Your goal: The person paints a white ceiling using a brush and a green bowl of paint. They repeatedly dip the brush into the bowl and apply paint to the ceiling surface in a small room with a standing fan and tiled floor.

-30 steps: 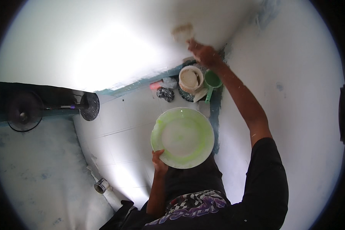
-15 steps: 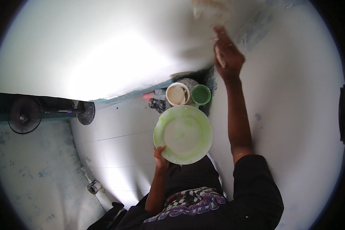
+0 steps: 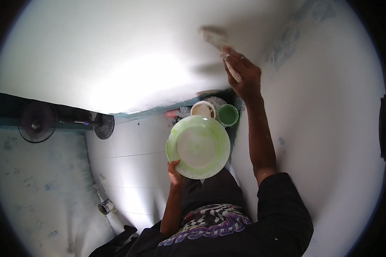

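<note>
My left hand [image 3: 175, 173] is closed on the lower left rim of a pale green plate [image 3: 197, 147], with the thumb on top. A whitish film covers the plate's middle, and brighter green shows around it. Higher up, my right hand [image 3: 246, 77] grips the pale handle of a paintbrush [image 3: 216, 38]. The brush's whitish bristles are at the white wall [image 3: 128, 55] in front of me, a little blurred. White smears mark the fingers of that hand.
Beyond the plate, a white tub [image 3: 203, 109] with pale paste and a green mug [image 3: 227, 115] stand in the corner. A standing fan [image 3: 37, 121] is at the left. An open can [image 3: 106, 207] lies on the lower left. A patchy side wall [image 3: 317, 128] rises close on my right.
My right hand has come down and to the left with the paintbrush, along the wall. The plate and my left hand have shifted slightly left and up in the view.
</note>
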`<state>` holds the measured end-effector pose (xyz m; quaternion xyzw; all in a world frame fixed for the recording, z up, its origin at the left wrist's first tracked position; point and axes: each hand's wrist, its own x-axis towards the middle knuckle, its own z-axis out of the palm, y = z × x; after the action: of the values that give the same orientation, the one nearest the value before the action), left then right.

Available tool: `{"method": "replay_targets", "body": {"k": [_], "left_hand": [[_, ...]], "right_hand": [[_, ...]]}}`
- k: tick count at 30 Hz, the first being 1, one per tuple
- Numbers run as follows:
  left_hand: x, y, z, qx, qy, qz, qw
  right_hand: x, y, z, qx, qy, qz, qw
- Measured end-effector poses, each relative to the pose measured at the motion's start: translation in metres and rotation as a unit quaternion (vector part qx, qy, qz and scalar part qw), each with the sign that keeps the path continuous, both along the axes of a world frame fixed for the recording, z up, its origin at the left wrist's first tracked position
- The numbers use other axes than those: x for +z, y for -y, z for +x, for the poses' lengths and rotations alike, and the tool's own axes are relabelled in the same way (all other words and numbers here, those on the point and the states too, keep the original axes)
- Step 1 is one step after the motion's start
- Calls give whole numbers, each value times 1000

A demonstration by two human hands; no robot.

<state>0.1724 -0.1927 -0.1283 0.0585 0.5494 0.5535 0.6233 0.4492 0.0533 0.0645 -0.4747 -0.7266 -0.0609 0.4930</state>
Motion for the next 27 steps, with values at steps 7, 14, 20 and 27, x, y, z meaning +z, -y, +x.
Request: {"method": "replay_targets", "body": {"k": [7, 14, 20, 27], "left_hand": [[8, 2, -3, -5, -1, -12, 1000], [10, -2, -10, -4, 2, 28, 1000], [-24, -5, -26, -41, 19, 55, 997], [-27, -31, -21, -17, -7, 72, 997]], "right_hand": [[-8, -1, -21, 15, -10, 47, 999], [-122, 10, -24, 99, 110, -261, 954], [-30, -12, -18, 53, 75, -59, 994], [-49, -9, -22, -5, 68, 148, 987]]}}
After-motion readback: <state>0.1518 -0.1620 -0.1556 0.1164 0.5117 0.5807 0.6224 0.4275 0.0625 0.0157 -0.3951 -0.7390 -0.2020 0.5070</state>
